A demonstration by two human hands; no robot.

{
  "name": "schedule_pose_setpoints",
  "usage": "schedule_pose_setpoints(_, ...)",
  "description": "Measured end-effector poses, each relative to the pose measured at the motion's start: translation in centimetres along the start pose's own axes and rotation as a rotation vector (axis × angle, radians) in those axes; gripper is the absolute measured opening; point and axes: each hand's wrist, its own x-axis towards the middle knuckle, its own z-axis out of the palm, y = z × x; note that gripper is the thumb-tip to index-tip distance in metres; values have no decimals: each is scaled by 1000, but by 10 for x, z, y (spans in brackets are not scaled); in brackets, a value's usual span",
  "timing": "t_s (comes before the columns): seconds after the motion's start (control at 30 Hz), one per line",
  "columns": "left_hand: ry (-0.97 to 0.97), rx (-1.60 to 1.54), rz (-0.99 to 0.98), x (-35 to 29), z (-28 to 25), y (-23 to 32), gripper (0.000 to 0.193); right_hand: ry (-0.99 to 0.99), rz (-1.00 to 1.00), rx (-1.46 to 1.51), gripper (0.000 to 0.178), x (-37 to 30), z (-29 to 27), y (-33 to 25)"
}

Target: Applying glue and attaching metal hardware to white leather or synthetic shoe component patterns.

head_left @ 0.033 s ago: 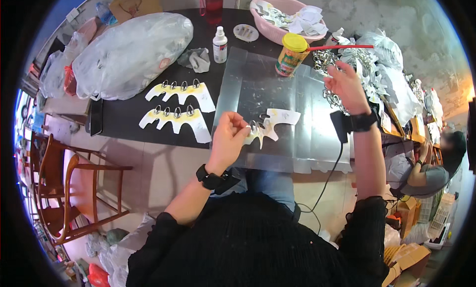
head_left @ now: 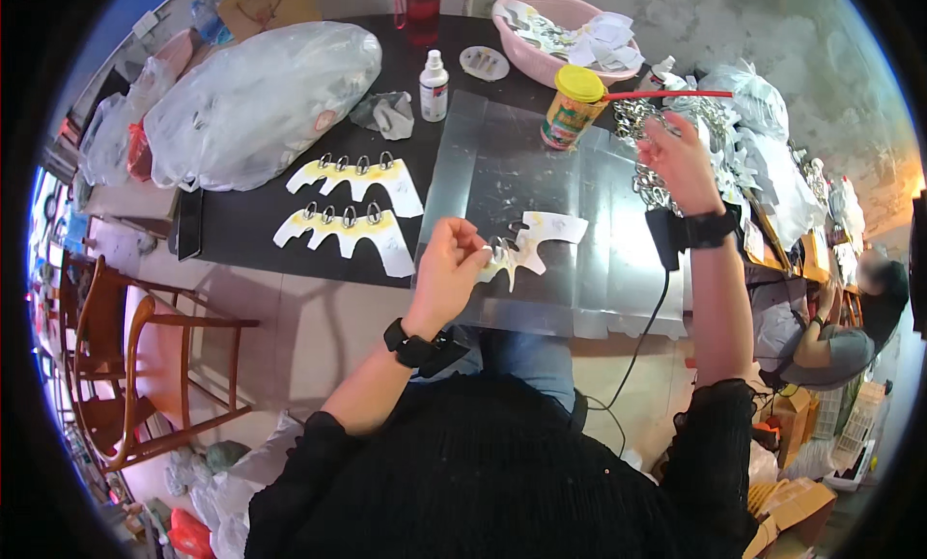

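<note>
My left hand (head_left: 451,267) pinches the left end of a white scalloped card piece (head_left: 521,253), which has yellowish patches and a few metal rings along its upper edge. The piece lies over a clear plastic sheet (head_left: 502,153) on the dark table. My right hand (head_left: 679,165) is raised at the right, beside a heap of silvery metal rings (head_left: 632,120); its fingers are bent and apart, and I see nothing held in them. Two similar white pieces, an upper one (head_left: 391,185) and a lower one (head_left: 372,237), lie to the left with several rings standing on each.
Beyond the sheet stand a yellow-lidded tub (head_left: 572,110) with a red stick across it, a white bottle (head_left: 434,88) and a pink basket (head_left: 521,52) of white pieces. A large plastic bag (head_left: 261,105) fills the back left. A wooden chair (head_left: 174,318) stands at left; another person (head_left: 840,342) sits at right.
</note>
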Motion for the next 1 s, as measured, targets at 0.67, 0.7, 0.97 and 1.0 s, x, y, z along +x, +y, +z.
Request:
schedule_pose_setpoints(0.67, 287, 888, 443, 5, -10, 0, 10, 145, -240, -83, 21, 52, 12, 9)
schedule_pose_setpoints(0.7, 282, 929, 468, 6, -11, 0, 10, 173, -187, -60, 20, 44, 17, 3)
schedule_pose_setpoints(0.97, 238, 985, 484, 7, -15, -9, 7, -427, -225, -611, 14, -67, 66, 68)
schedule_pose_setpoints(1.0, 234, 986, 480, 6, -16, -9, 7, -473, -473, -627, 14, -79, 74, 78)
